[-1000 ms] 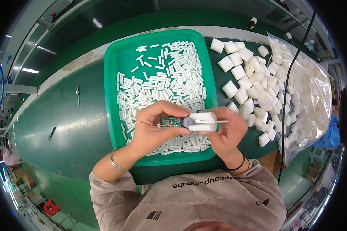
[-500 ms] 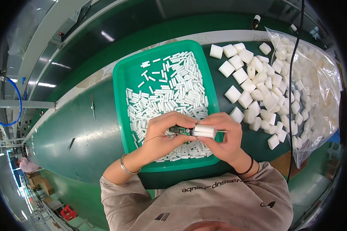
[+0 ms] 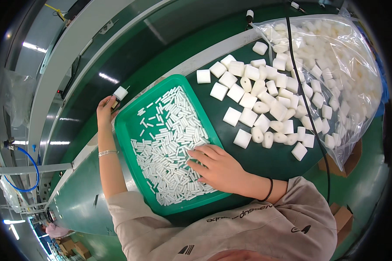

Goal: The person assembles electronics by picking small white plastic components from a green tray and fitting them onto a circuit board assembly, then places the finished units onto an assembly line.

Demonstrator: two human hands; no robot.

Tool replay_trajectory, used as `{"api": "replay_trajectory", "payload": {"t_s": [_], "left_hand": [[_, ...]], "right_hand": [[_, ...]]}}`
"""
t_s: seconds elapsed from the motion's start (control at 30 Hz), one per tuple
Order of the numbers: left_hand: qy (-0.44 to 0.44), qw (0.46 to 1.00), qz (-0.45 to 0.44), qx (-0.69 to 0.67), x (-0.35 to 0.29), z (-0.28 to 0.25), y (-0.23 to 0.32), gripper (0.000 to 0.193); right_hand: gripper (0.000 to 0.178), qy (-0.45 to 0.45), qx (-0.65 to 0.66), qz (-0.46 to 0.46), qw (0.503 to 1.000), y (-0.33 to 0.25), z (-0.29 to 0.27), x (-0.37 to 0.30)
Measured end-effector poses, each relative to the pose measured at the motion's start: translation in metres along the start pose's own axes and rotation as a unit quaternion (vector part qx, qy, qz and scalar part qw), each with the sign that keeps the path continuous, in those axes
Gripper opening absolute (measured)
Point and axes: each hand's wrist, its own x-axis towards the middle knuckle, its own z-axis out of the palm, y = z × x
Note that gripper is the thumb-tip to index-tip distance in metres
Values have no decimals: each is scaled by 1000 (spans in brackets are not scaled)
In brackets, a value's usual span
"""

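Sitting just right of the right hand (image 3: 220, 167) is a big clear bag (image 3: 335, 74) of white foam blocks, with loose foam blocks (image 3: 257, 108) spilled between. Under that hand is a green tray (image 3: 130, 126), and its open, spread fingers rest on the small white tubes (image 3: 170, 148) inside. Reaching out past the tray's far corner, the left hand (image 3: 105, 108) pinches a white foam block (image 3: 120, 92) in its fingertips.

clear plastic bag (image 3: 335, 82) of white foam, right
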Motion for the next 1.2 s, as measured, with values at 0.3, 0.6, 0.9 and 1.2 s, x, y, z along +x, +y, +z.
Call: {"api": "replay_trajectory", "payload": {"t_s": [0.3,0.6,0.9,1.2], "left_hand": [[191,977,15,-97,-8,6,-35,81],[-42,977,198,-67,-53,-5,-50,23],[-2,982,173,-73,-57,-2,-46,17],[-13,981,174,-79,-56,-2,-50,15]], "right_hand": [[51,-20,19,1,1000,5,0,1],[63,-79,54,-16,995,1,-15,9],[57,-68,25,38,997,-2,-15,14],[66,-88,26,9,996,0,-22,12]]}}
